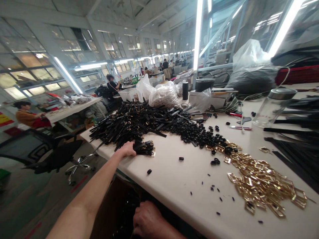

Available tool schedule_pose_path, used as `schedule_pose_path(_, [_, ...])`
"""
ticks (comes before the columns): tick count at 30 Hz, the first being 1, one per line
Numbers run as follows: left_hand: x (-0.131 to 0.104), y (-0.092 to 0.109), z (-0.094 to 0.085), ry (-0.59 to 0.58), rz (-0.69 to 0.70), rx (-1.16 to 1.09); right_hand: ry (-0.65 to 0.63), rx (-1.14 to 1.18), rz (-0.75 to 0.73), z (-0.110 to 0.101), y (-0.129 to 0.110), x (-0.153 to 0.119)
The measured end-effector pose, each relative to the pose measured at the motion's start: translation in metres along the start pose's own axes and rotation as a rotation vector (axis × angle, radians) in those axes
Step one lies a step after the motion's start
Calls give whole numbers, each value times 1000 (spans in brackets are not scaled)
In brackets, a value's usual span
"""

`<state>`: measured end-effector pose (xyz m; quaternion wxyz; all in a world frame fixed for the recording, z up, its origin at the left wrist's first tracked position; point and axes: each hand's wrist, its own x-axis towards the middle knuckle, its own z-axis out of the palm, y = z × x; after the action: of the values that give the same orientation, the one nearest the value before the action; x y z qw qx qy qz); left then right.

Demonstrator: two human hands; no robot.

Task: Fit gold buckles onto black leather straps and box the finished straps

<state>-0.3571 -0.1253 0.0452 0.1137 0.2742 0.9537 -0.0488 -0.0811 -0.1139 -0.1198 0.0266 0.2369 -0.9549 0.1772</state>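
Note:
My left hand [128, 148] reaches out across the white table [179, 179] and closes on a small bundle of black straps with gold buckles [144, 148] near the table's front edge. Behind it lies a big heap of the same black straps [139, 121]. My right hand [147, 219] is low, below the table's edge, over a dark box [122, 205]; its fingers are curled, and what they hold is hidden. Gold metal buckles [261, 181] lie piled to the right, with small black loops [199, 132] strewn between the piles.
A clear bottle [272, 106], scissors [235, 127], boxes and plastic bags [163, 94] stand at the table's back. Long black strips [296, 156] lie at the right. An office chair [50, 152] stands on the left. Other people sit at distant tables.

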Motion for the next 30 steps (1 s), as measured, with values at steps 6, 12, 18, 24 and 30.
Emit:
schedule_pose_path(6, [4, -1, -3, -10, -9, -52, 23, 3, -9, -2, 0, -1])
schedule_pose_path(12, [-3, 2, -3, -71, 16, -85, 4, 15, -13, -5, 0, -2])
schedule_pose_path(18, [-3, 14, -7, -79, 28, 58, -9, 37, -13, -4, 1, -2])
schedule_pose_path(24, [-22, 33, -4, 7, 51, 193, 5, 36, -6, -12, -2, -3])
schedule_pose_path(30, [-40, 45, -14, 84, 133, 304, -33, 22, -25, -20, -2, -3])
